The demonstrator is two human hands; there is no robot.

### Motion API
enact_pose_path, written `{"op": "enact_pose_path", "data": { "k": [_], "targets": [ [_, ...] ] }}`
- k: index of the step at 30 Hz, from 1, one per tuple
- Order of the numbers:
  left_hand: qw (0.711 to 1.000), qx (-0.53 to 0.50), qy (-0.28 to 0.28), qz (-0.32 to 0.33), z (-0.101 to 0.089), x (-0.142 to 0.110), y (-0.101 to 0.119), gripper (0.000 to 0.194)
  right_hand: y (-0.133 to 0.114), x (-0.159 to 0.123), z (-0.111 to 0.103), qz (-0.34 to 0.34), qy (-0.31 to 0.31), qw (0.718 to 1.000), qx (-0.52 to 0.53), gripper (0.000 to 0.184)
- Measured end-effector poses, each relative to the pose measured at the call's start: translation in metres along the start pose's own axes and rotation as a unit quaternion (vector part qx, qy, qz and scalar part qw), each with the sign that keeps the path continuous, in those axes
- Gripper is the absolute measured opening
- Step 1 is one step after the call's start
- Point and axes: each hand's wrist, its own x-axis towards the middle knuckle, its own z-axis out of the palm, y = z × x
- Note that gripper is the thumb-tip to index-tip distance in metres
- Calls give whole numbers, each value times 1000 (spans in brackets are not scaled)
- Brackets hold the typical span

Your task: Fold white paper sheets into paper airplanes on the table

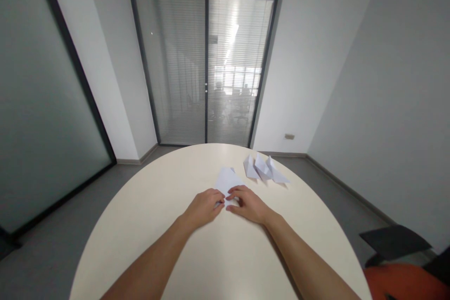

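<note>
A white sheet of paper (228, 179), partly folded, lies on the table in front of me, its near end between my two hands. My left hand (207, 204) pinches the paper's near left edge with thumb and fingers. From the other side, my right hand (246, 201) has its fingers curled onto the near right edge, with the thumb close to the left fingertips. The fingers cover the near tip of the paper. To the right and farther back, three folded white paper pieces (262, 168) stand close together.
The round cream table (158, 206) fills the space before me. A chair with an orange seat (404, 281) and black armrest (395, 239) stands at the lower right. Beyond the table are glass doors with blinds (207, 70) and white walls.
</note>
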Motion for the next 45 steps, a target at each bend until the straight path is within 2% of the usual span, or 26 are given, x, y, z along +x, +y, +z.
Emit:
{"op": "enact_pose_path", "data": {
  "k": [5,16,23,31,37,40,45],
  "targets": [
    [1000,-8,-1,-6,-4,-2,2,14,4,2,5,19,9,1000,10,22],
    [1000,9,-3,-1,0,0,0,16,-6,3,2,-5,23,1000,-15,18],
    [1000,14,-1,-6,0,0,2,18,-5,2,0,-20,7,1000,-11,20],
    [999,26,15,-28,1,2,5,18,-8,4,-2,-5,-4,1000,-23,20],
    [999,22,22,-39,4,3,5,13,-8,4,2,24,11,999,-38,9],
    [998,11,30,-56,5,2,4,13,-8,4,2,34,13,999,-36,10],
    [998,-10,30,-61,4,3,3,20,-6,4,3,6,1,999,-34,18]
  ]
}}
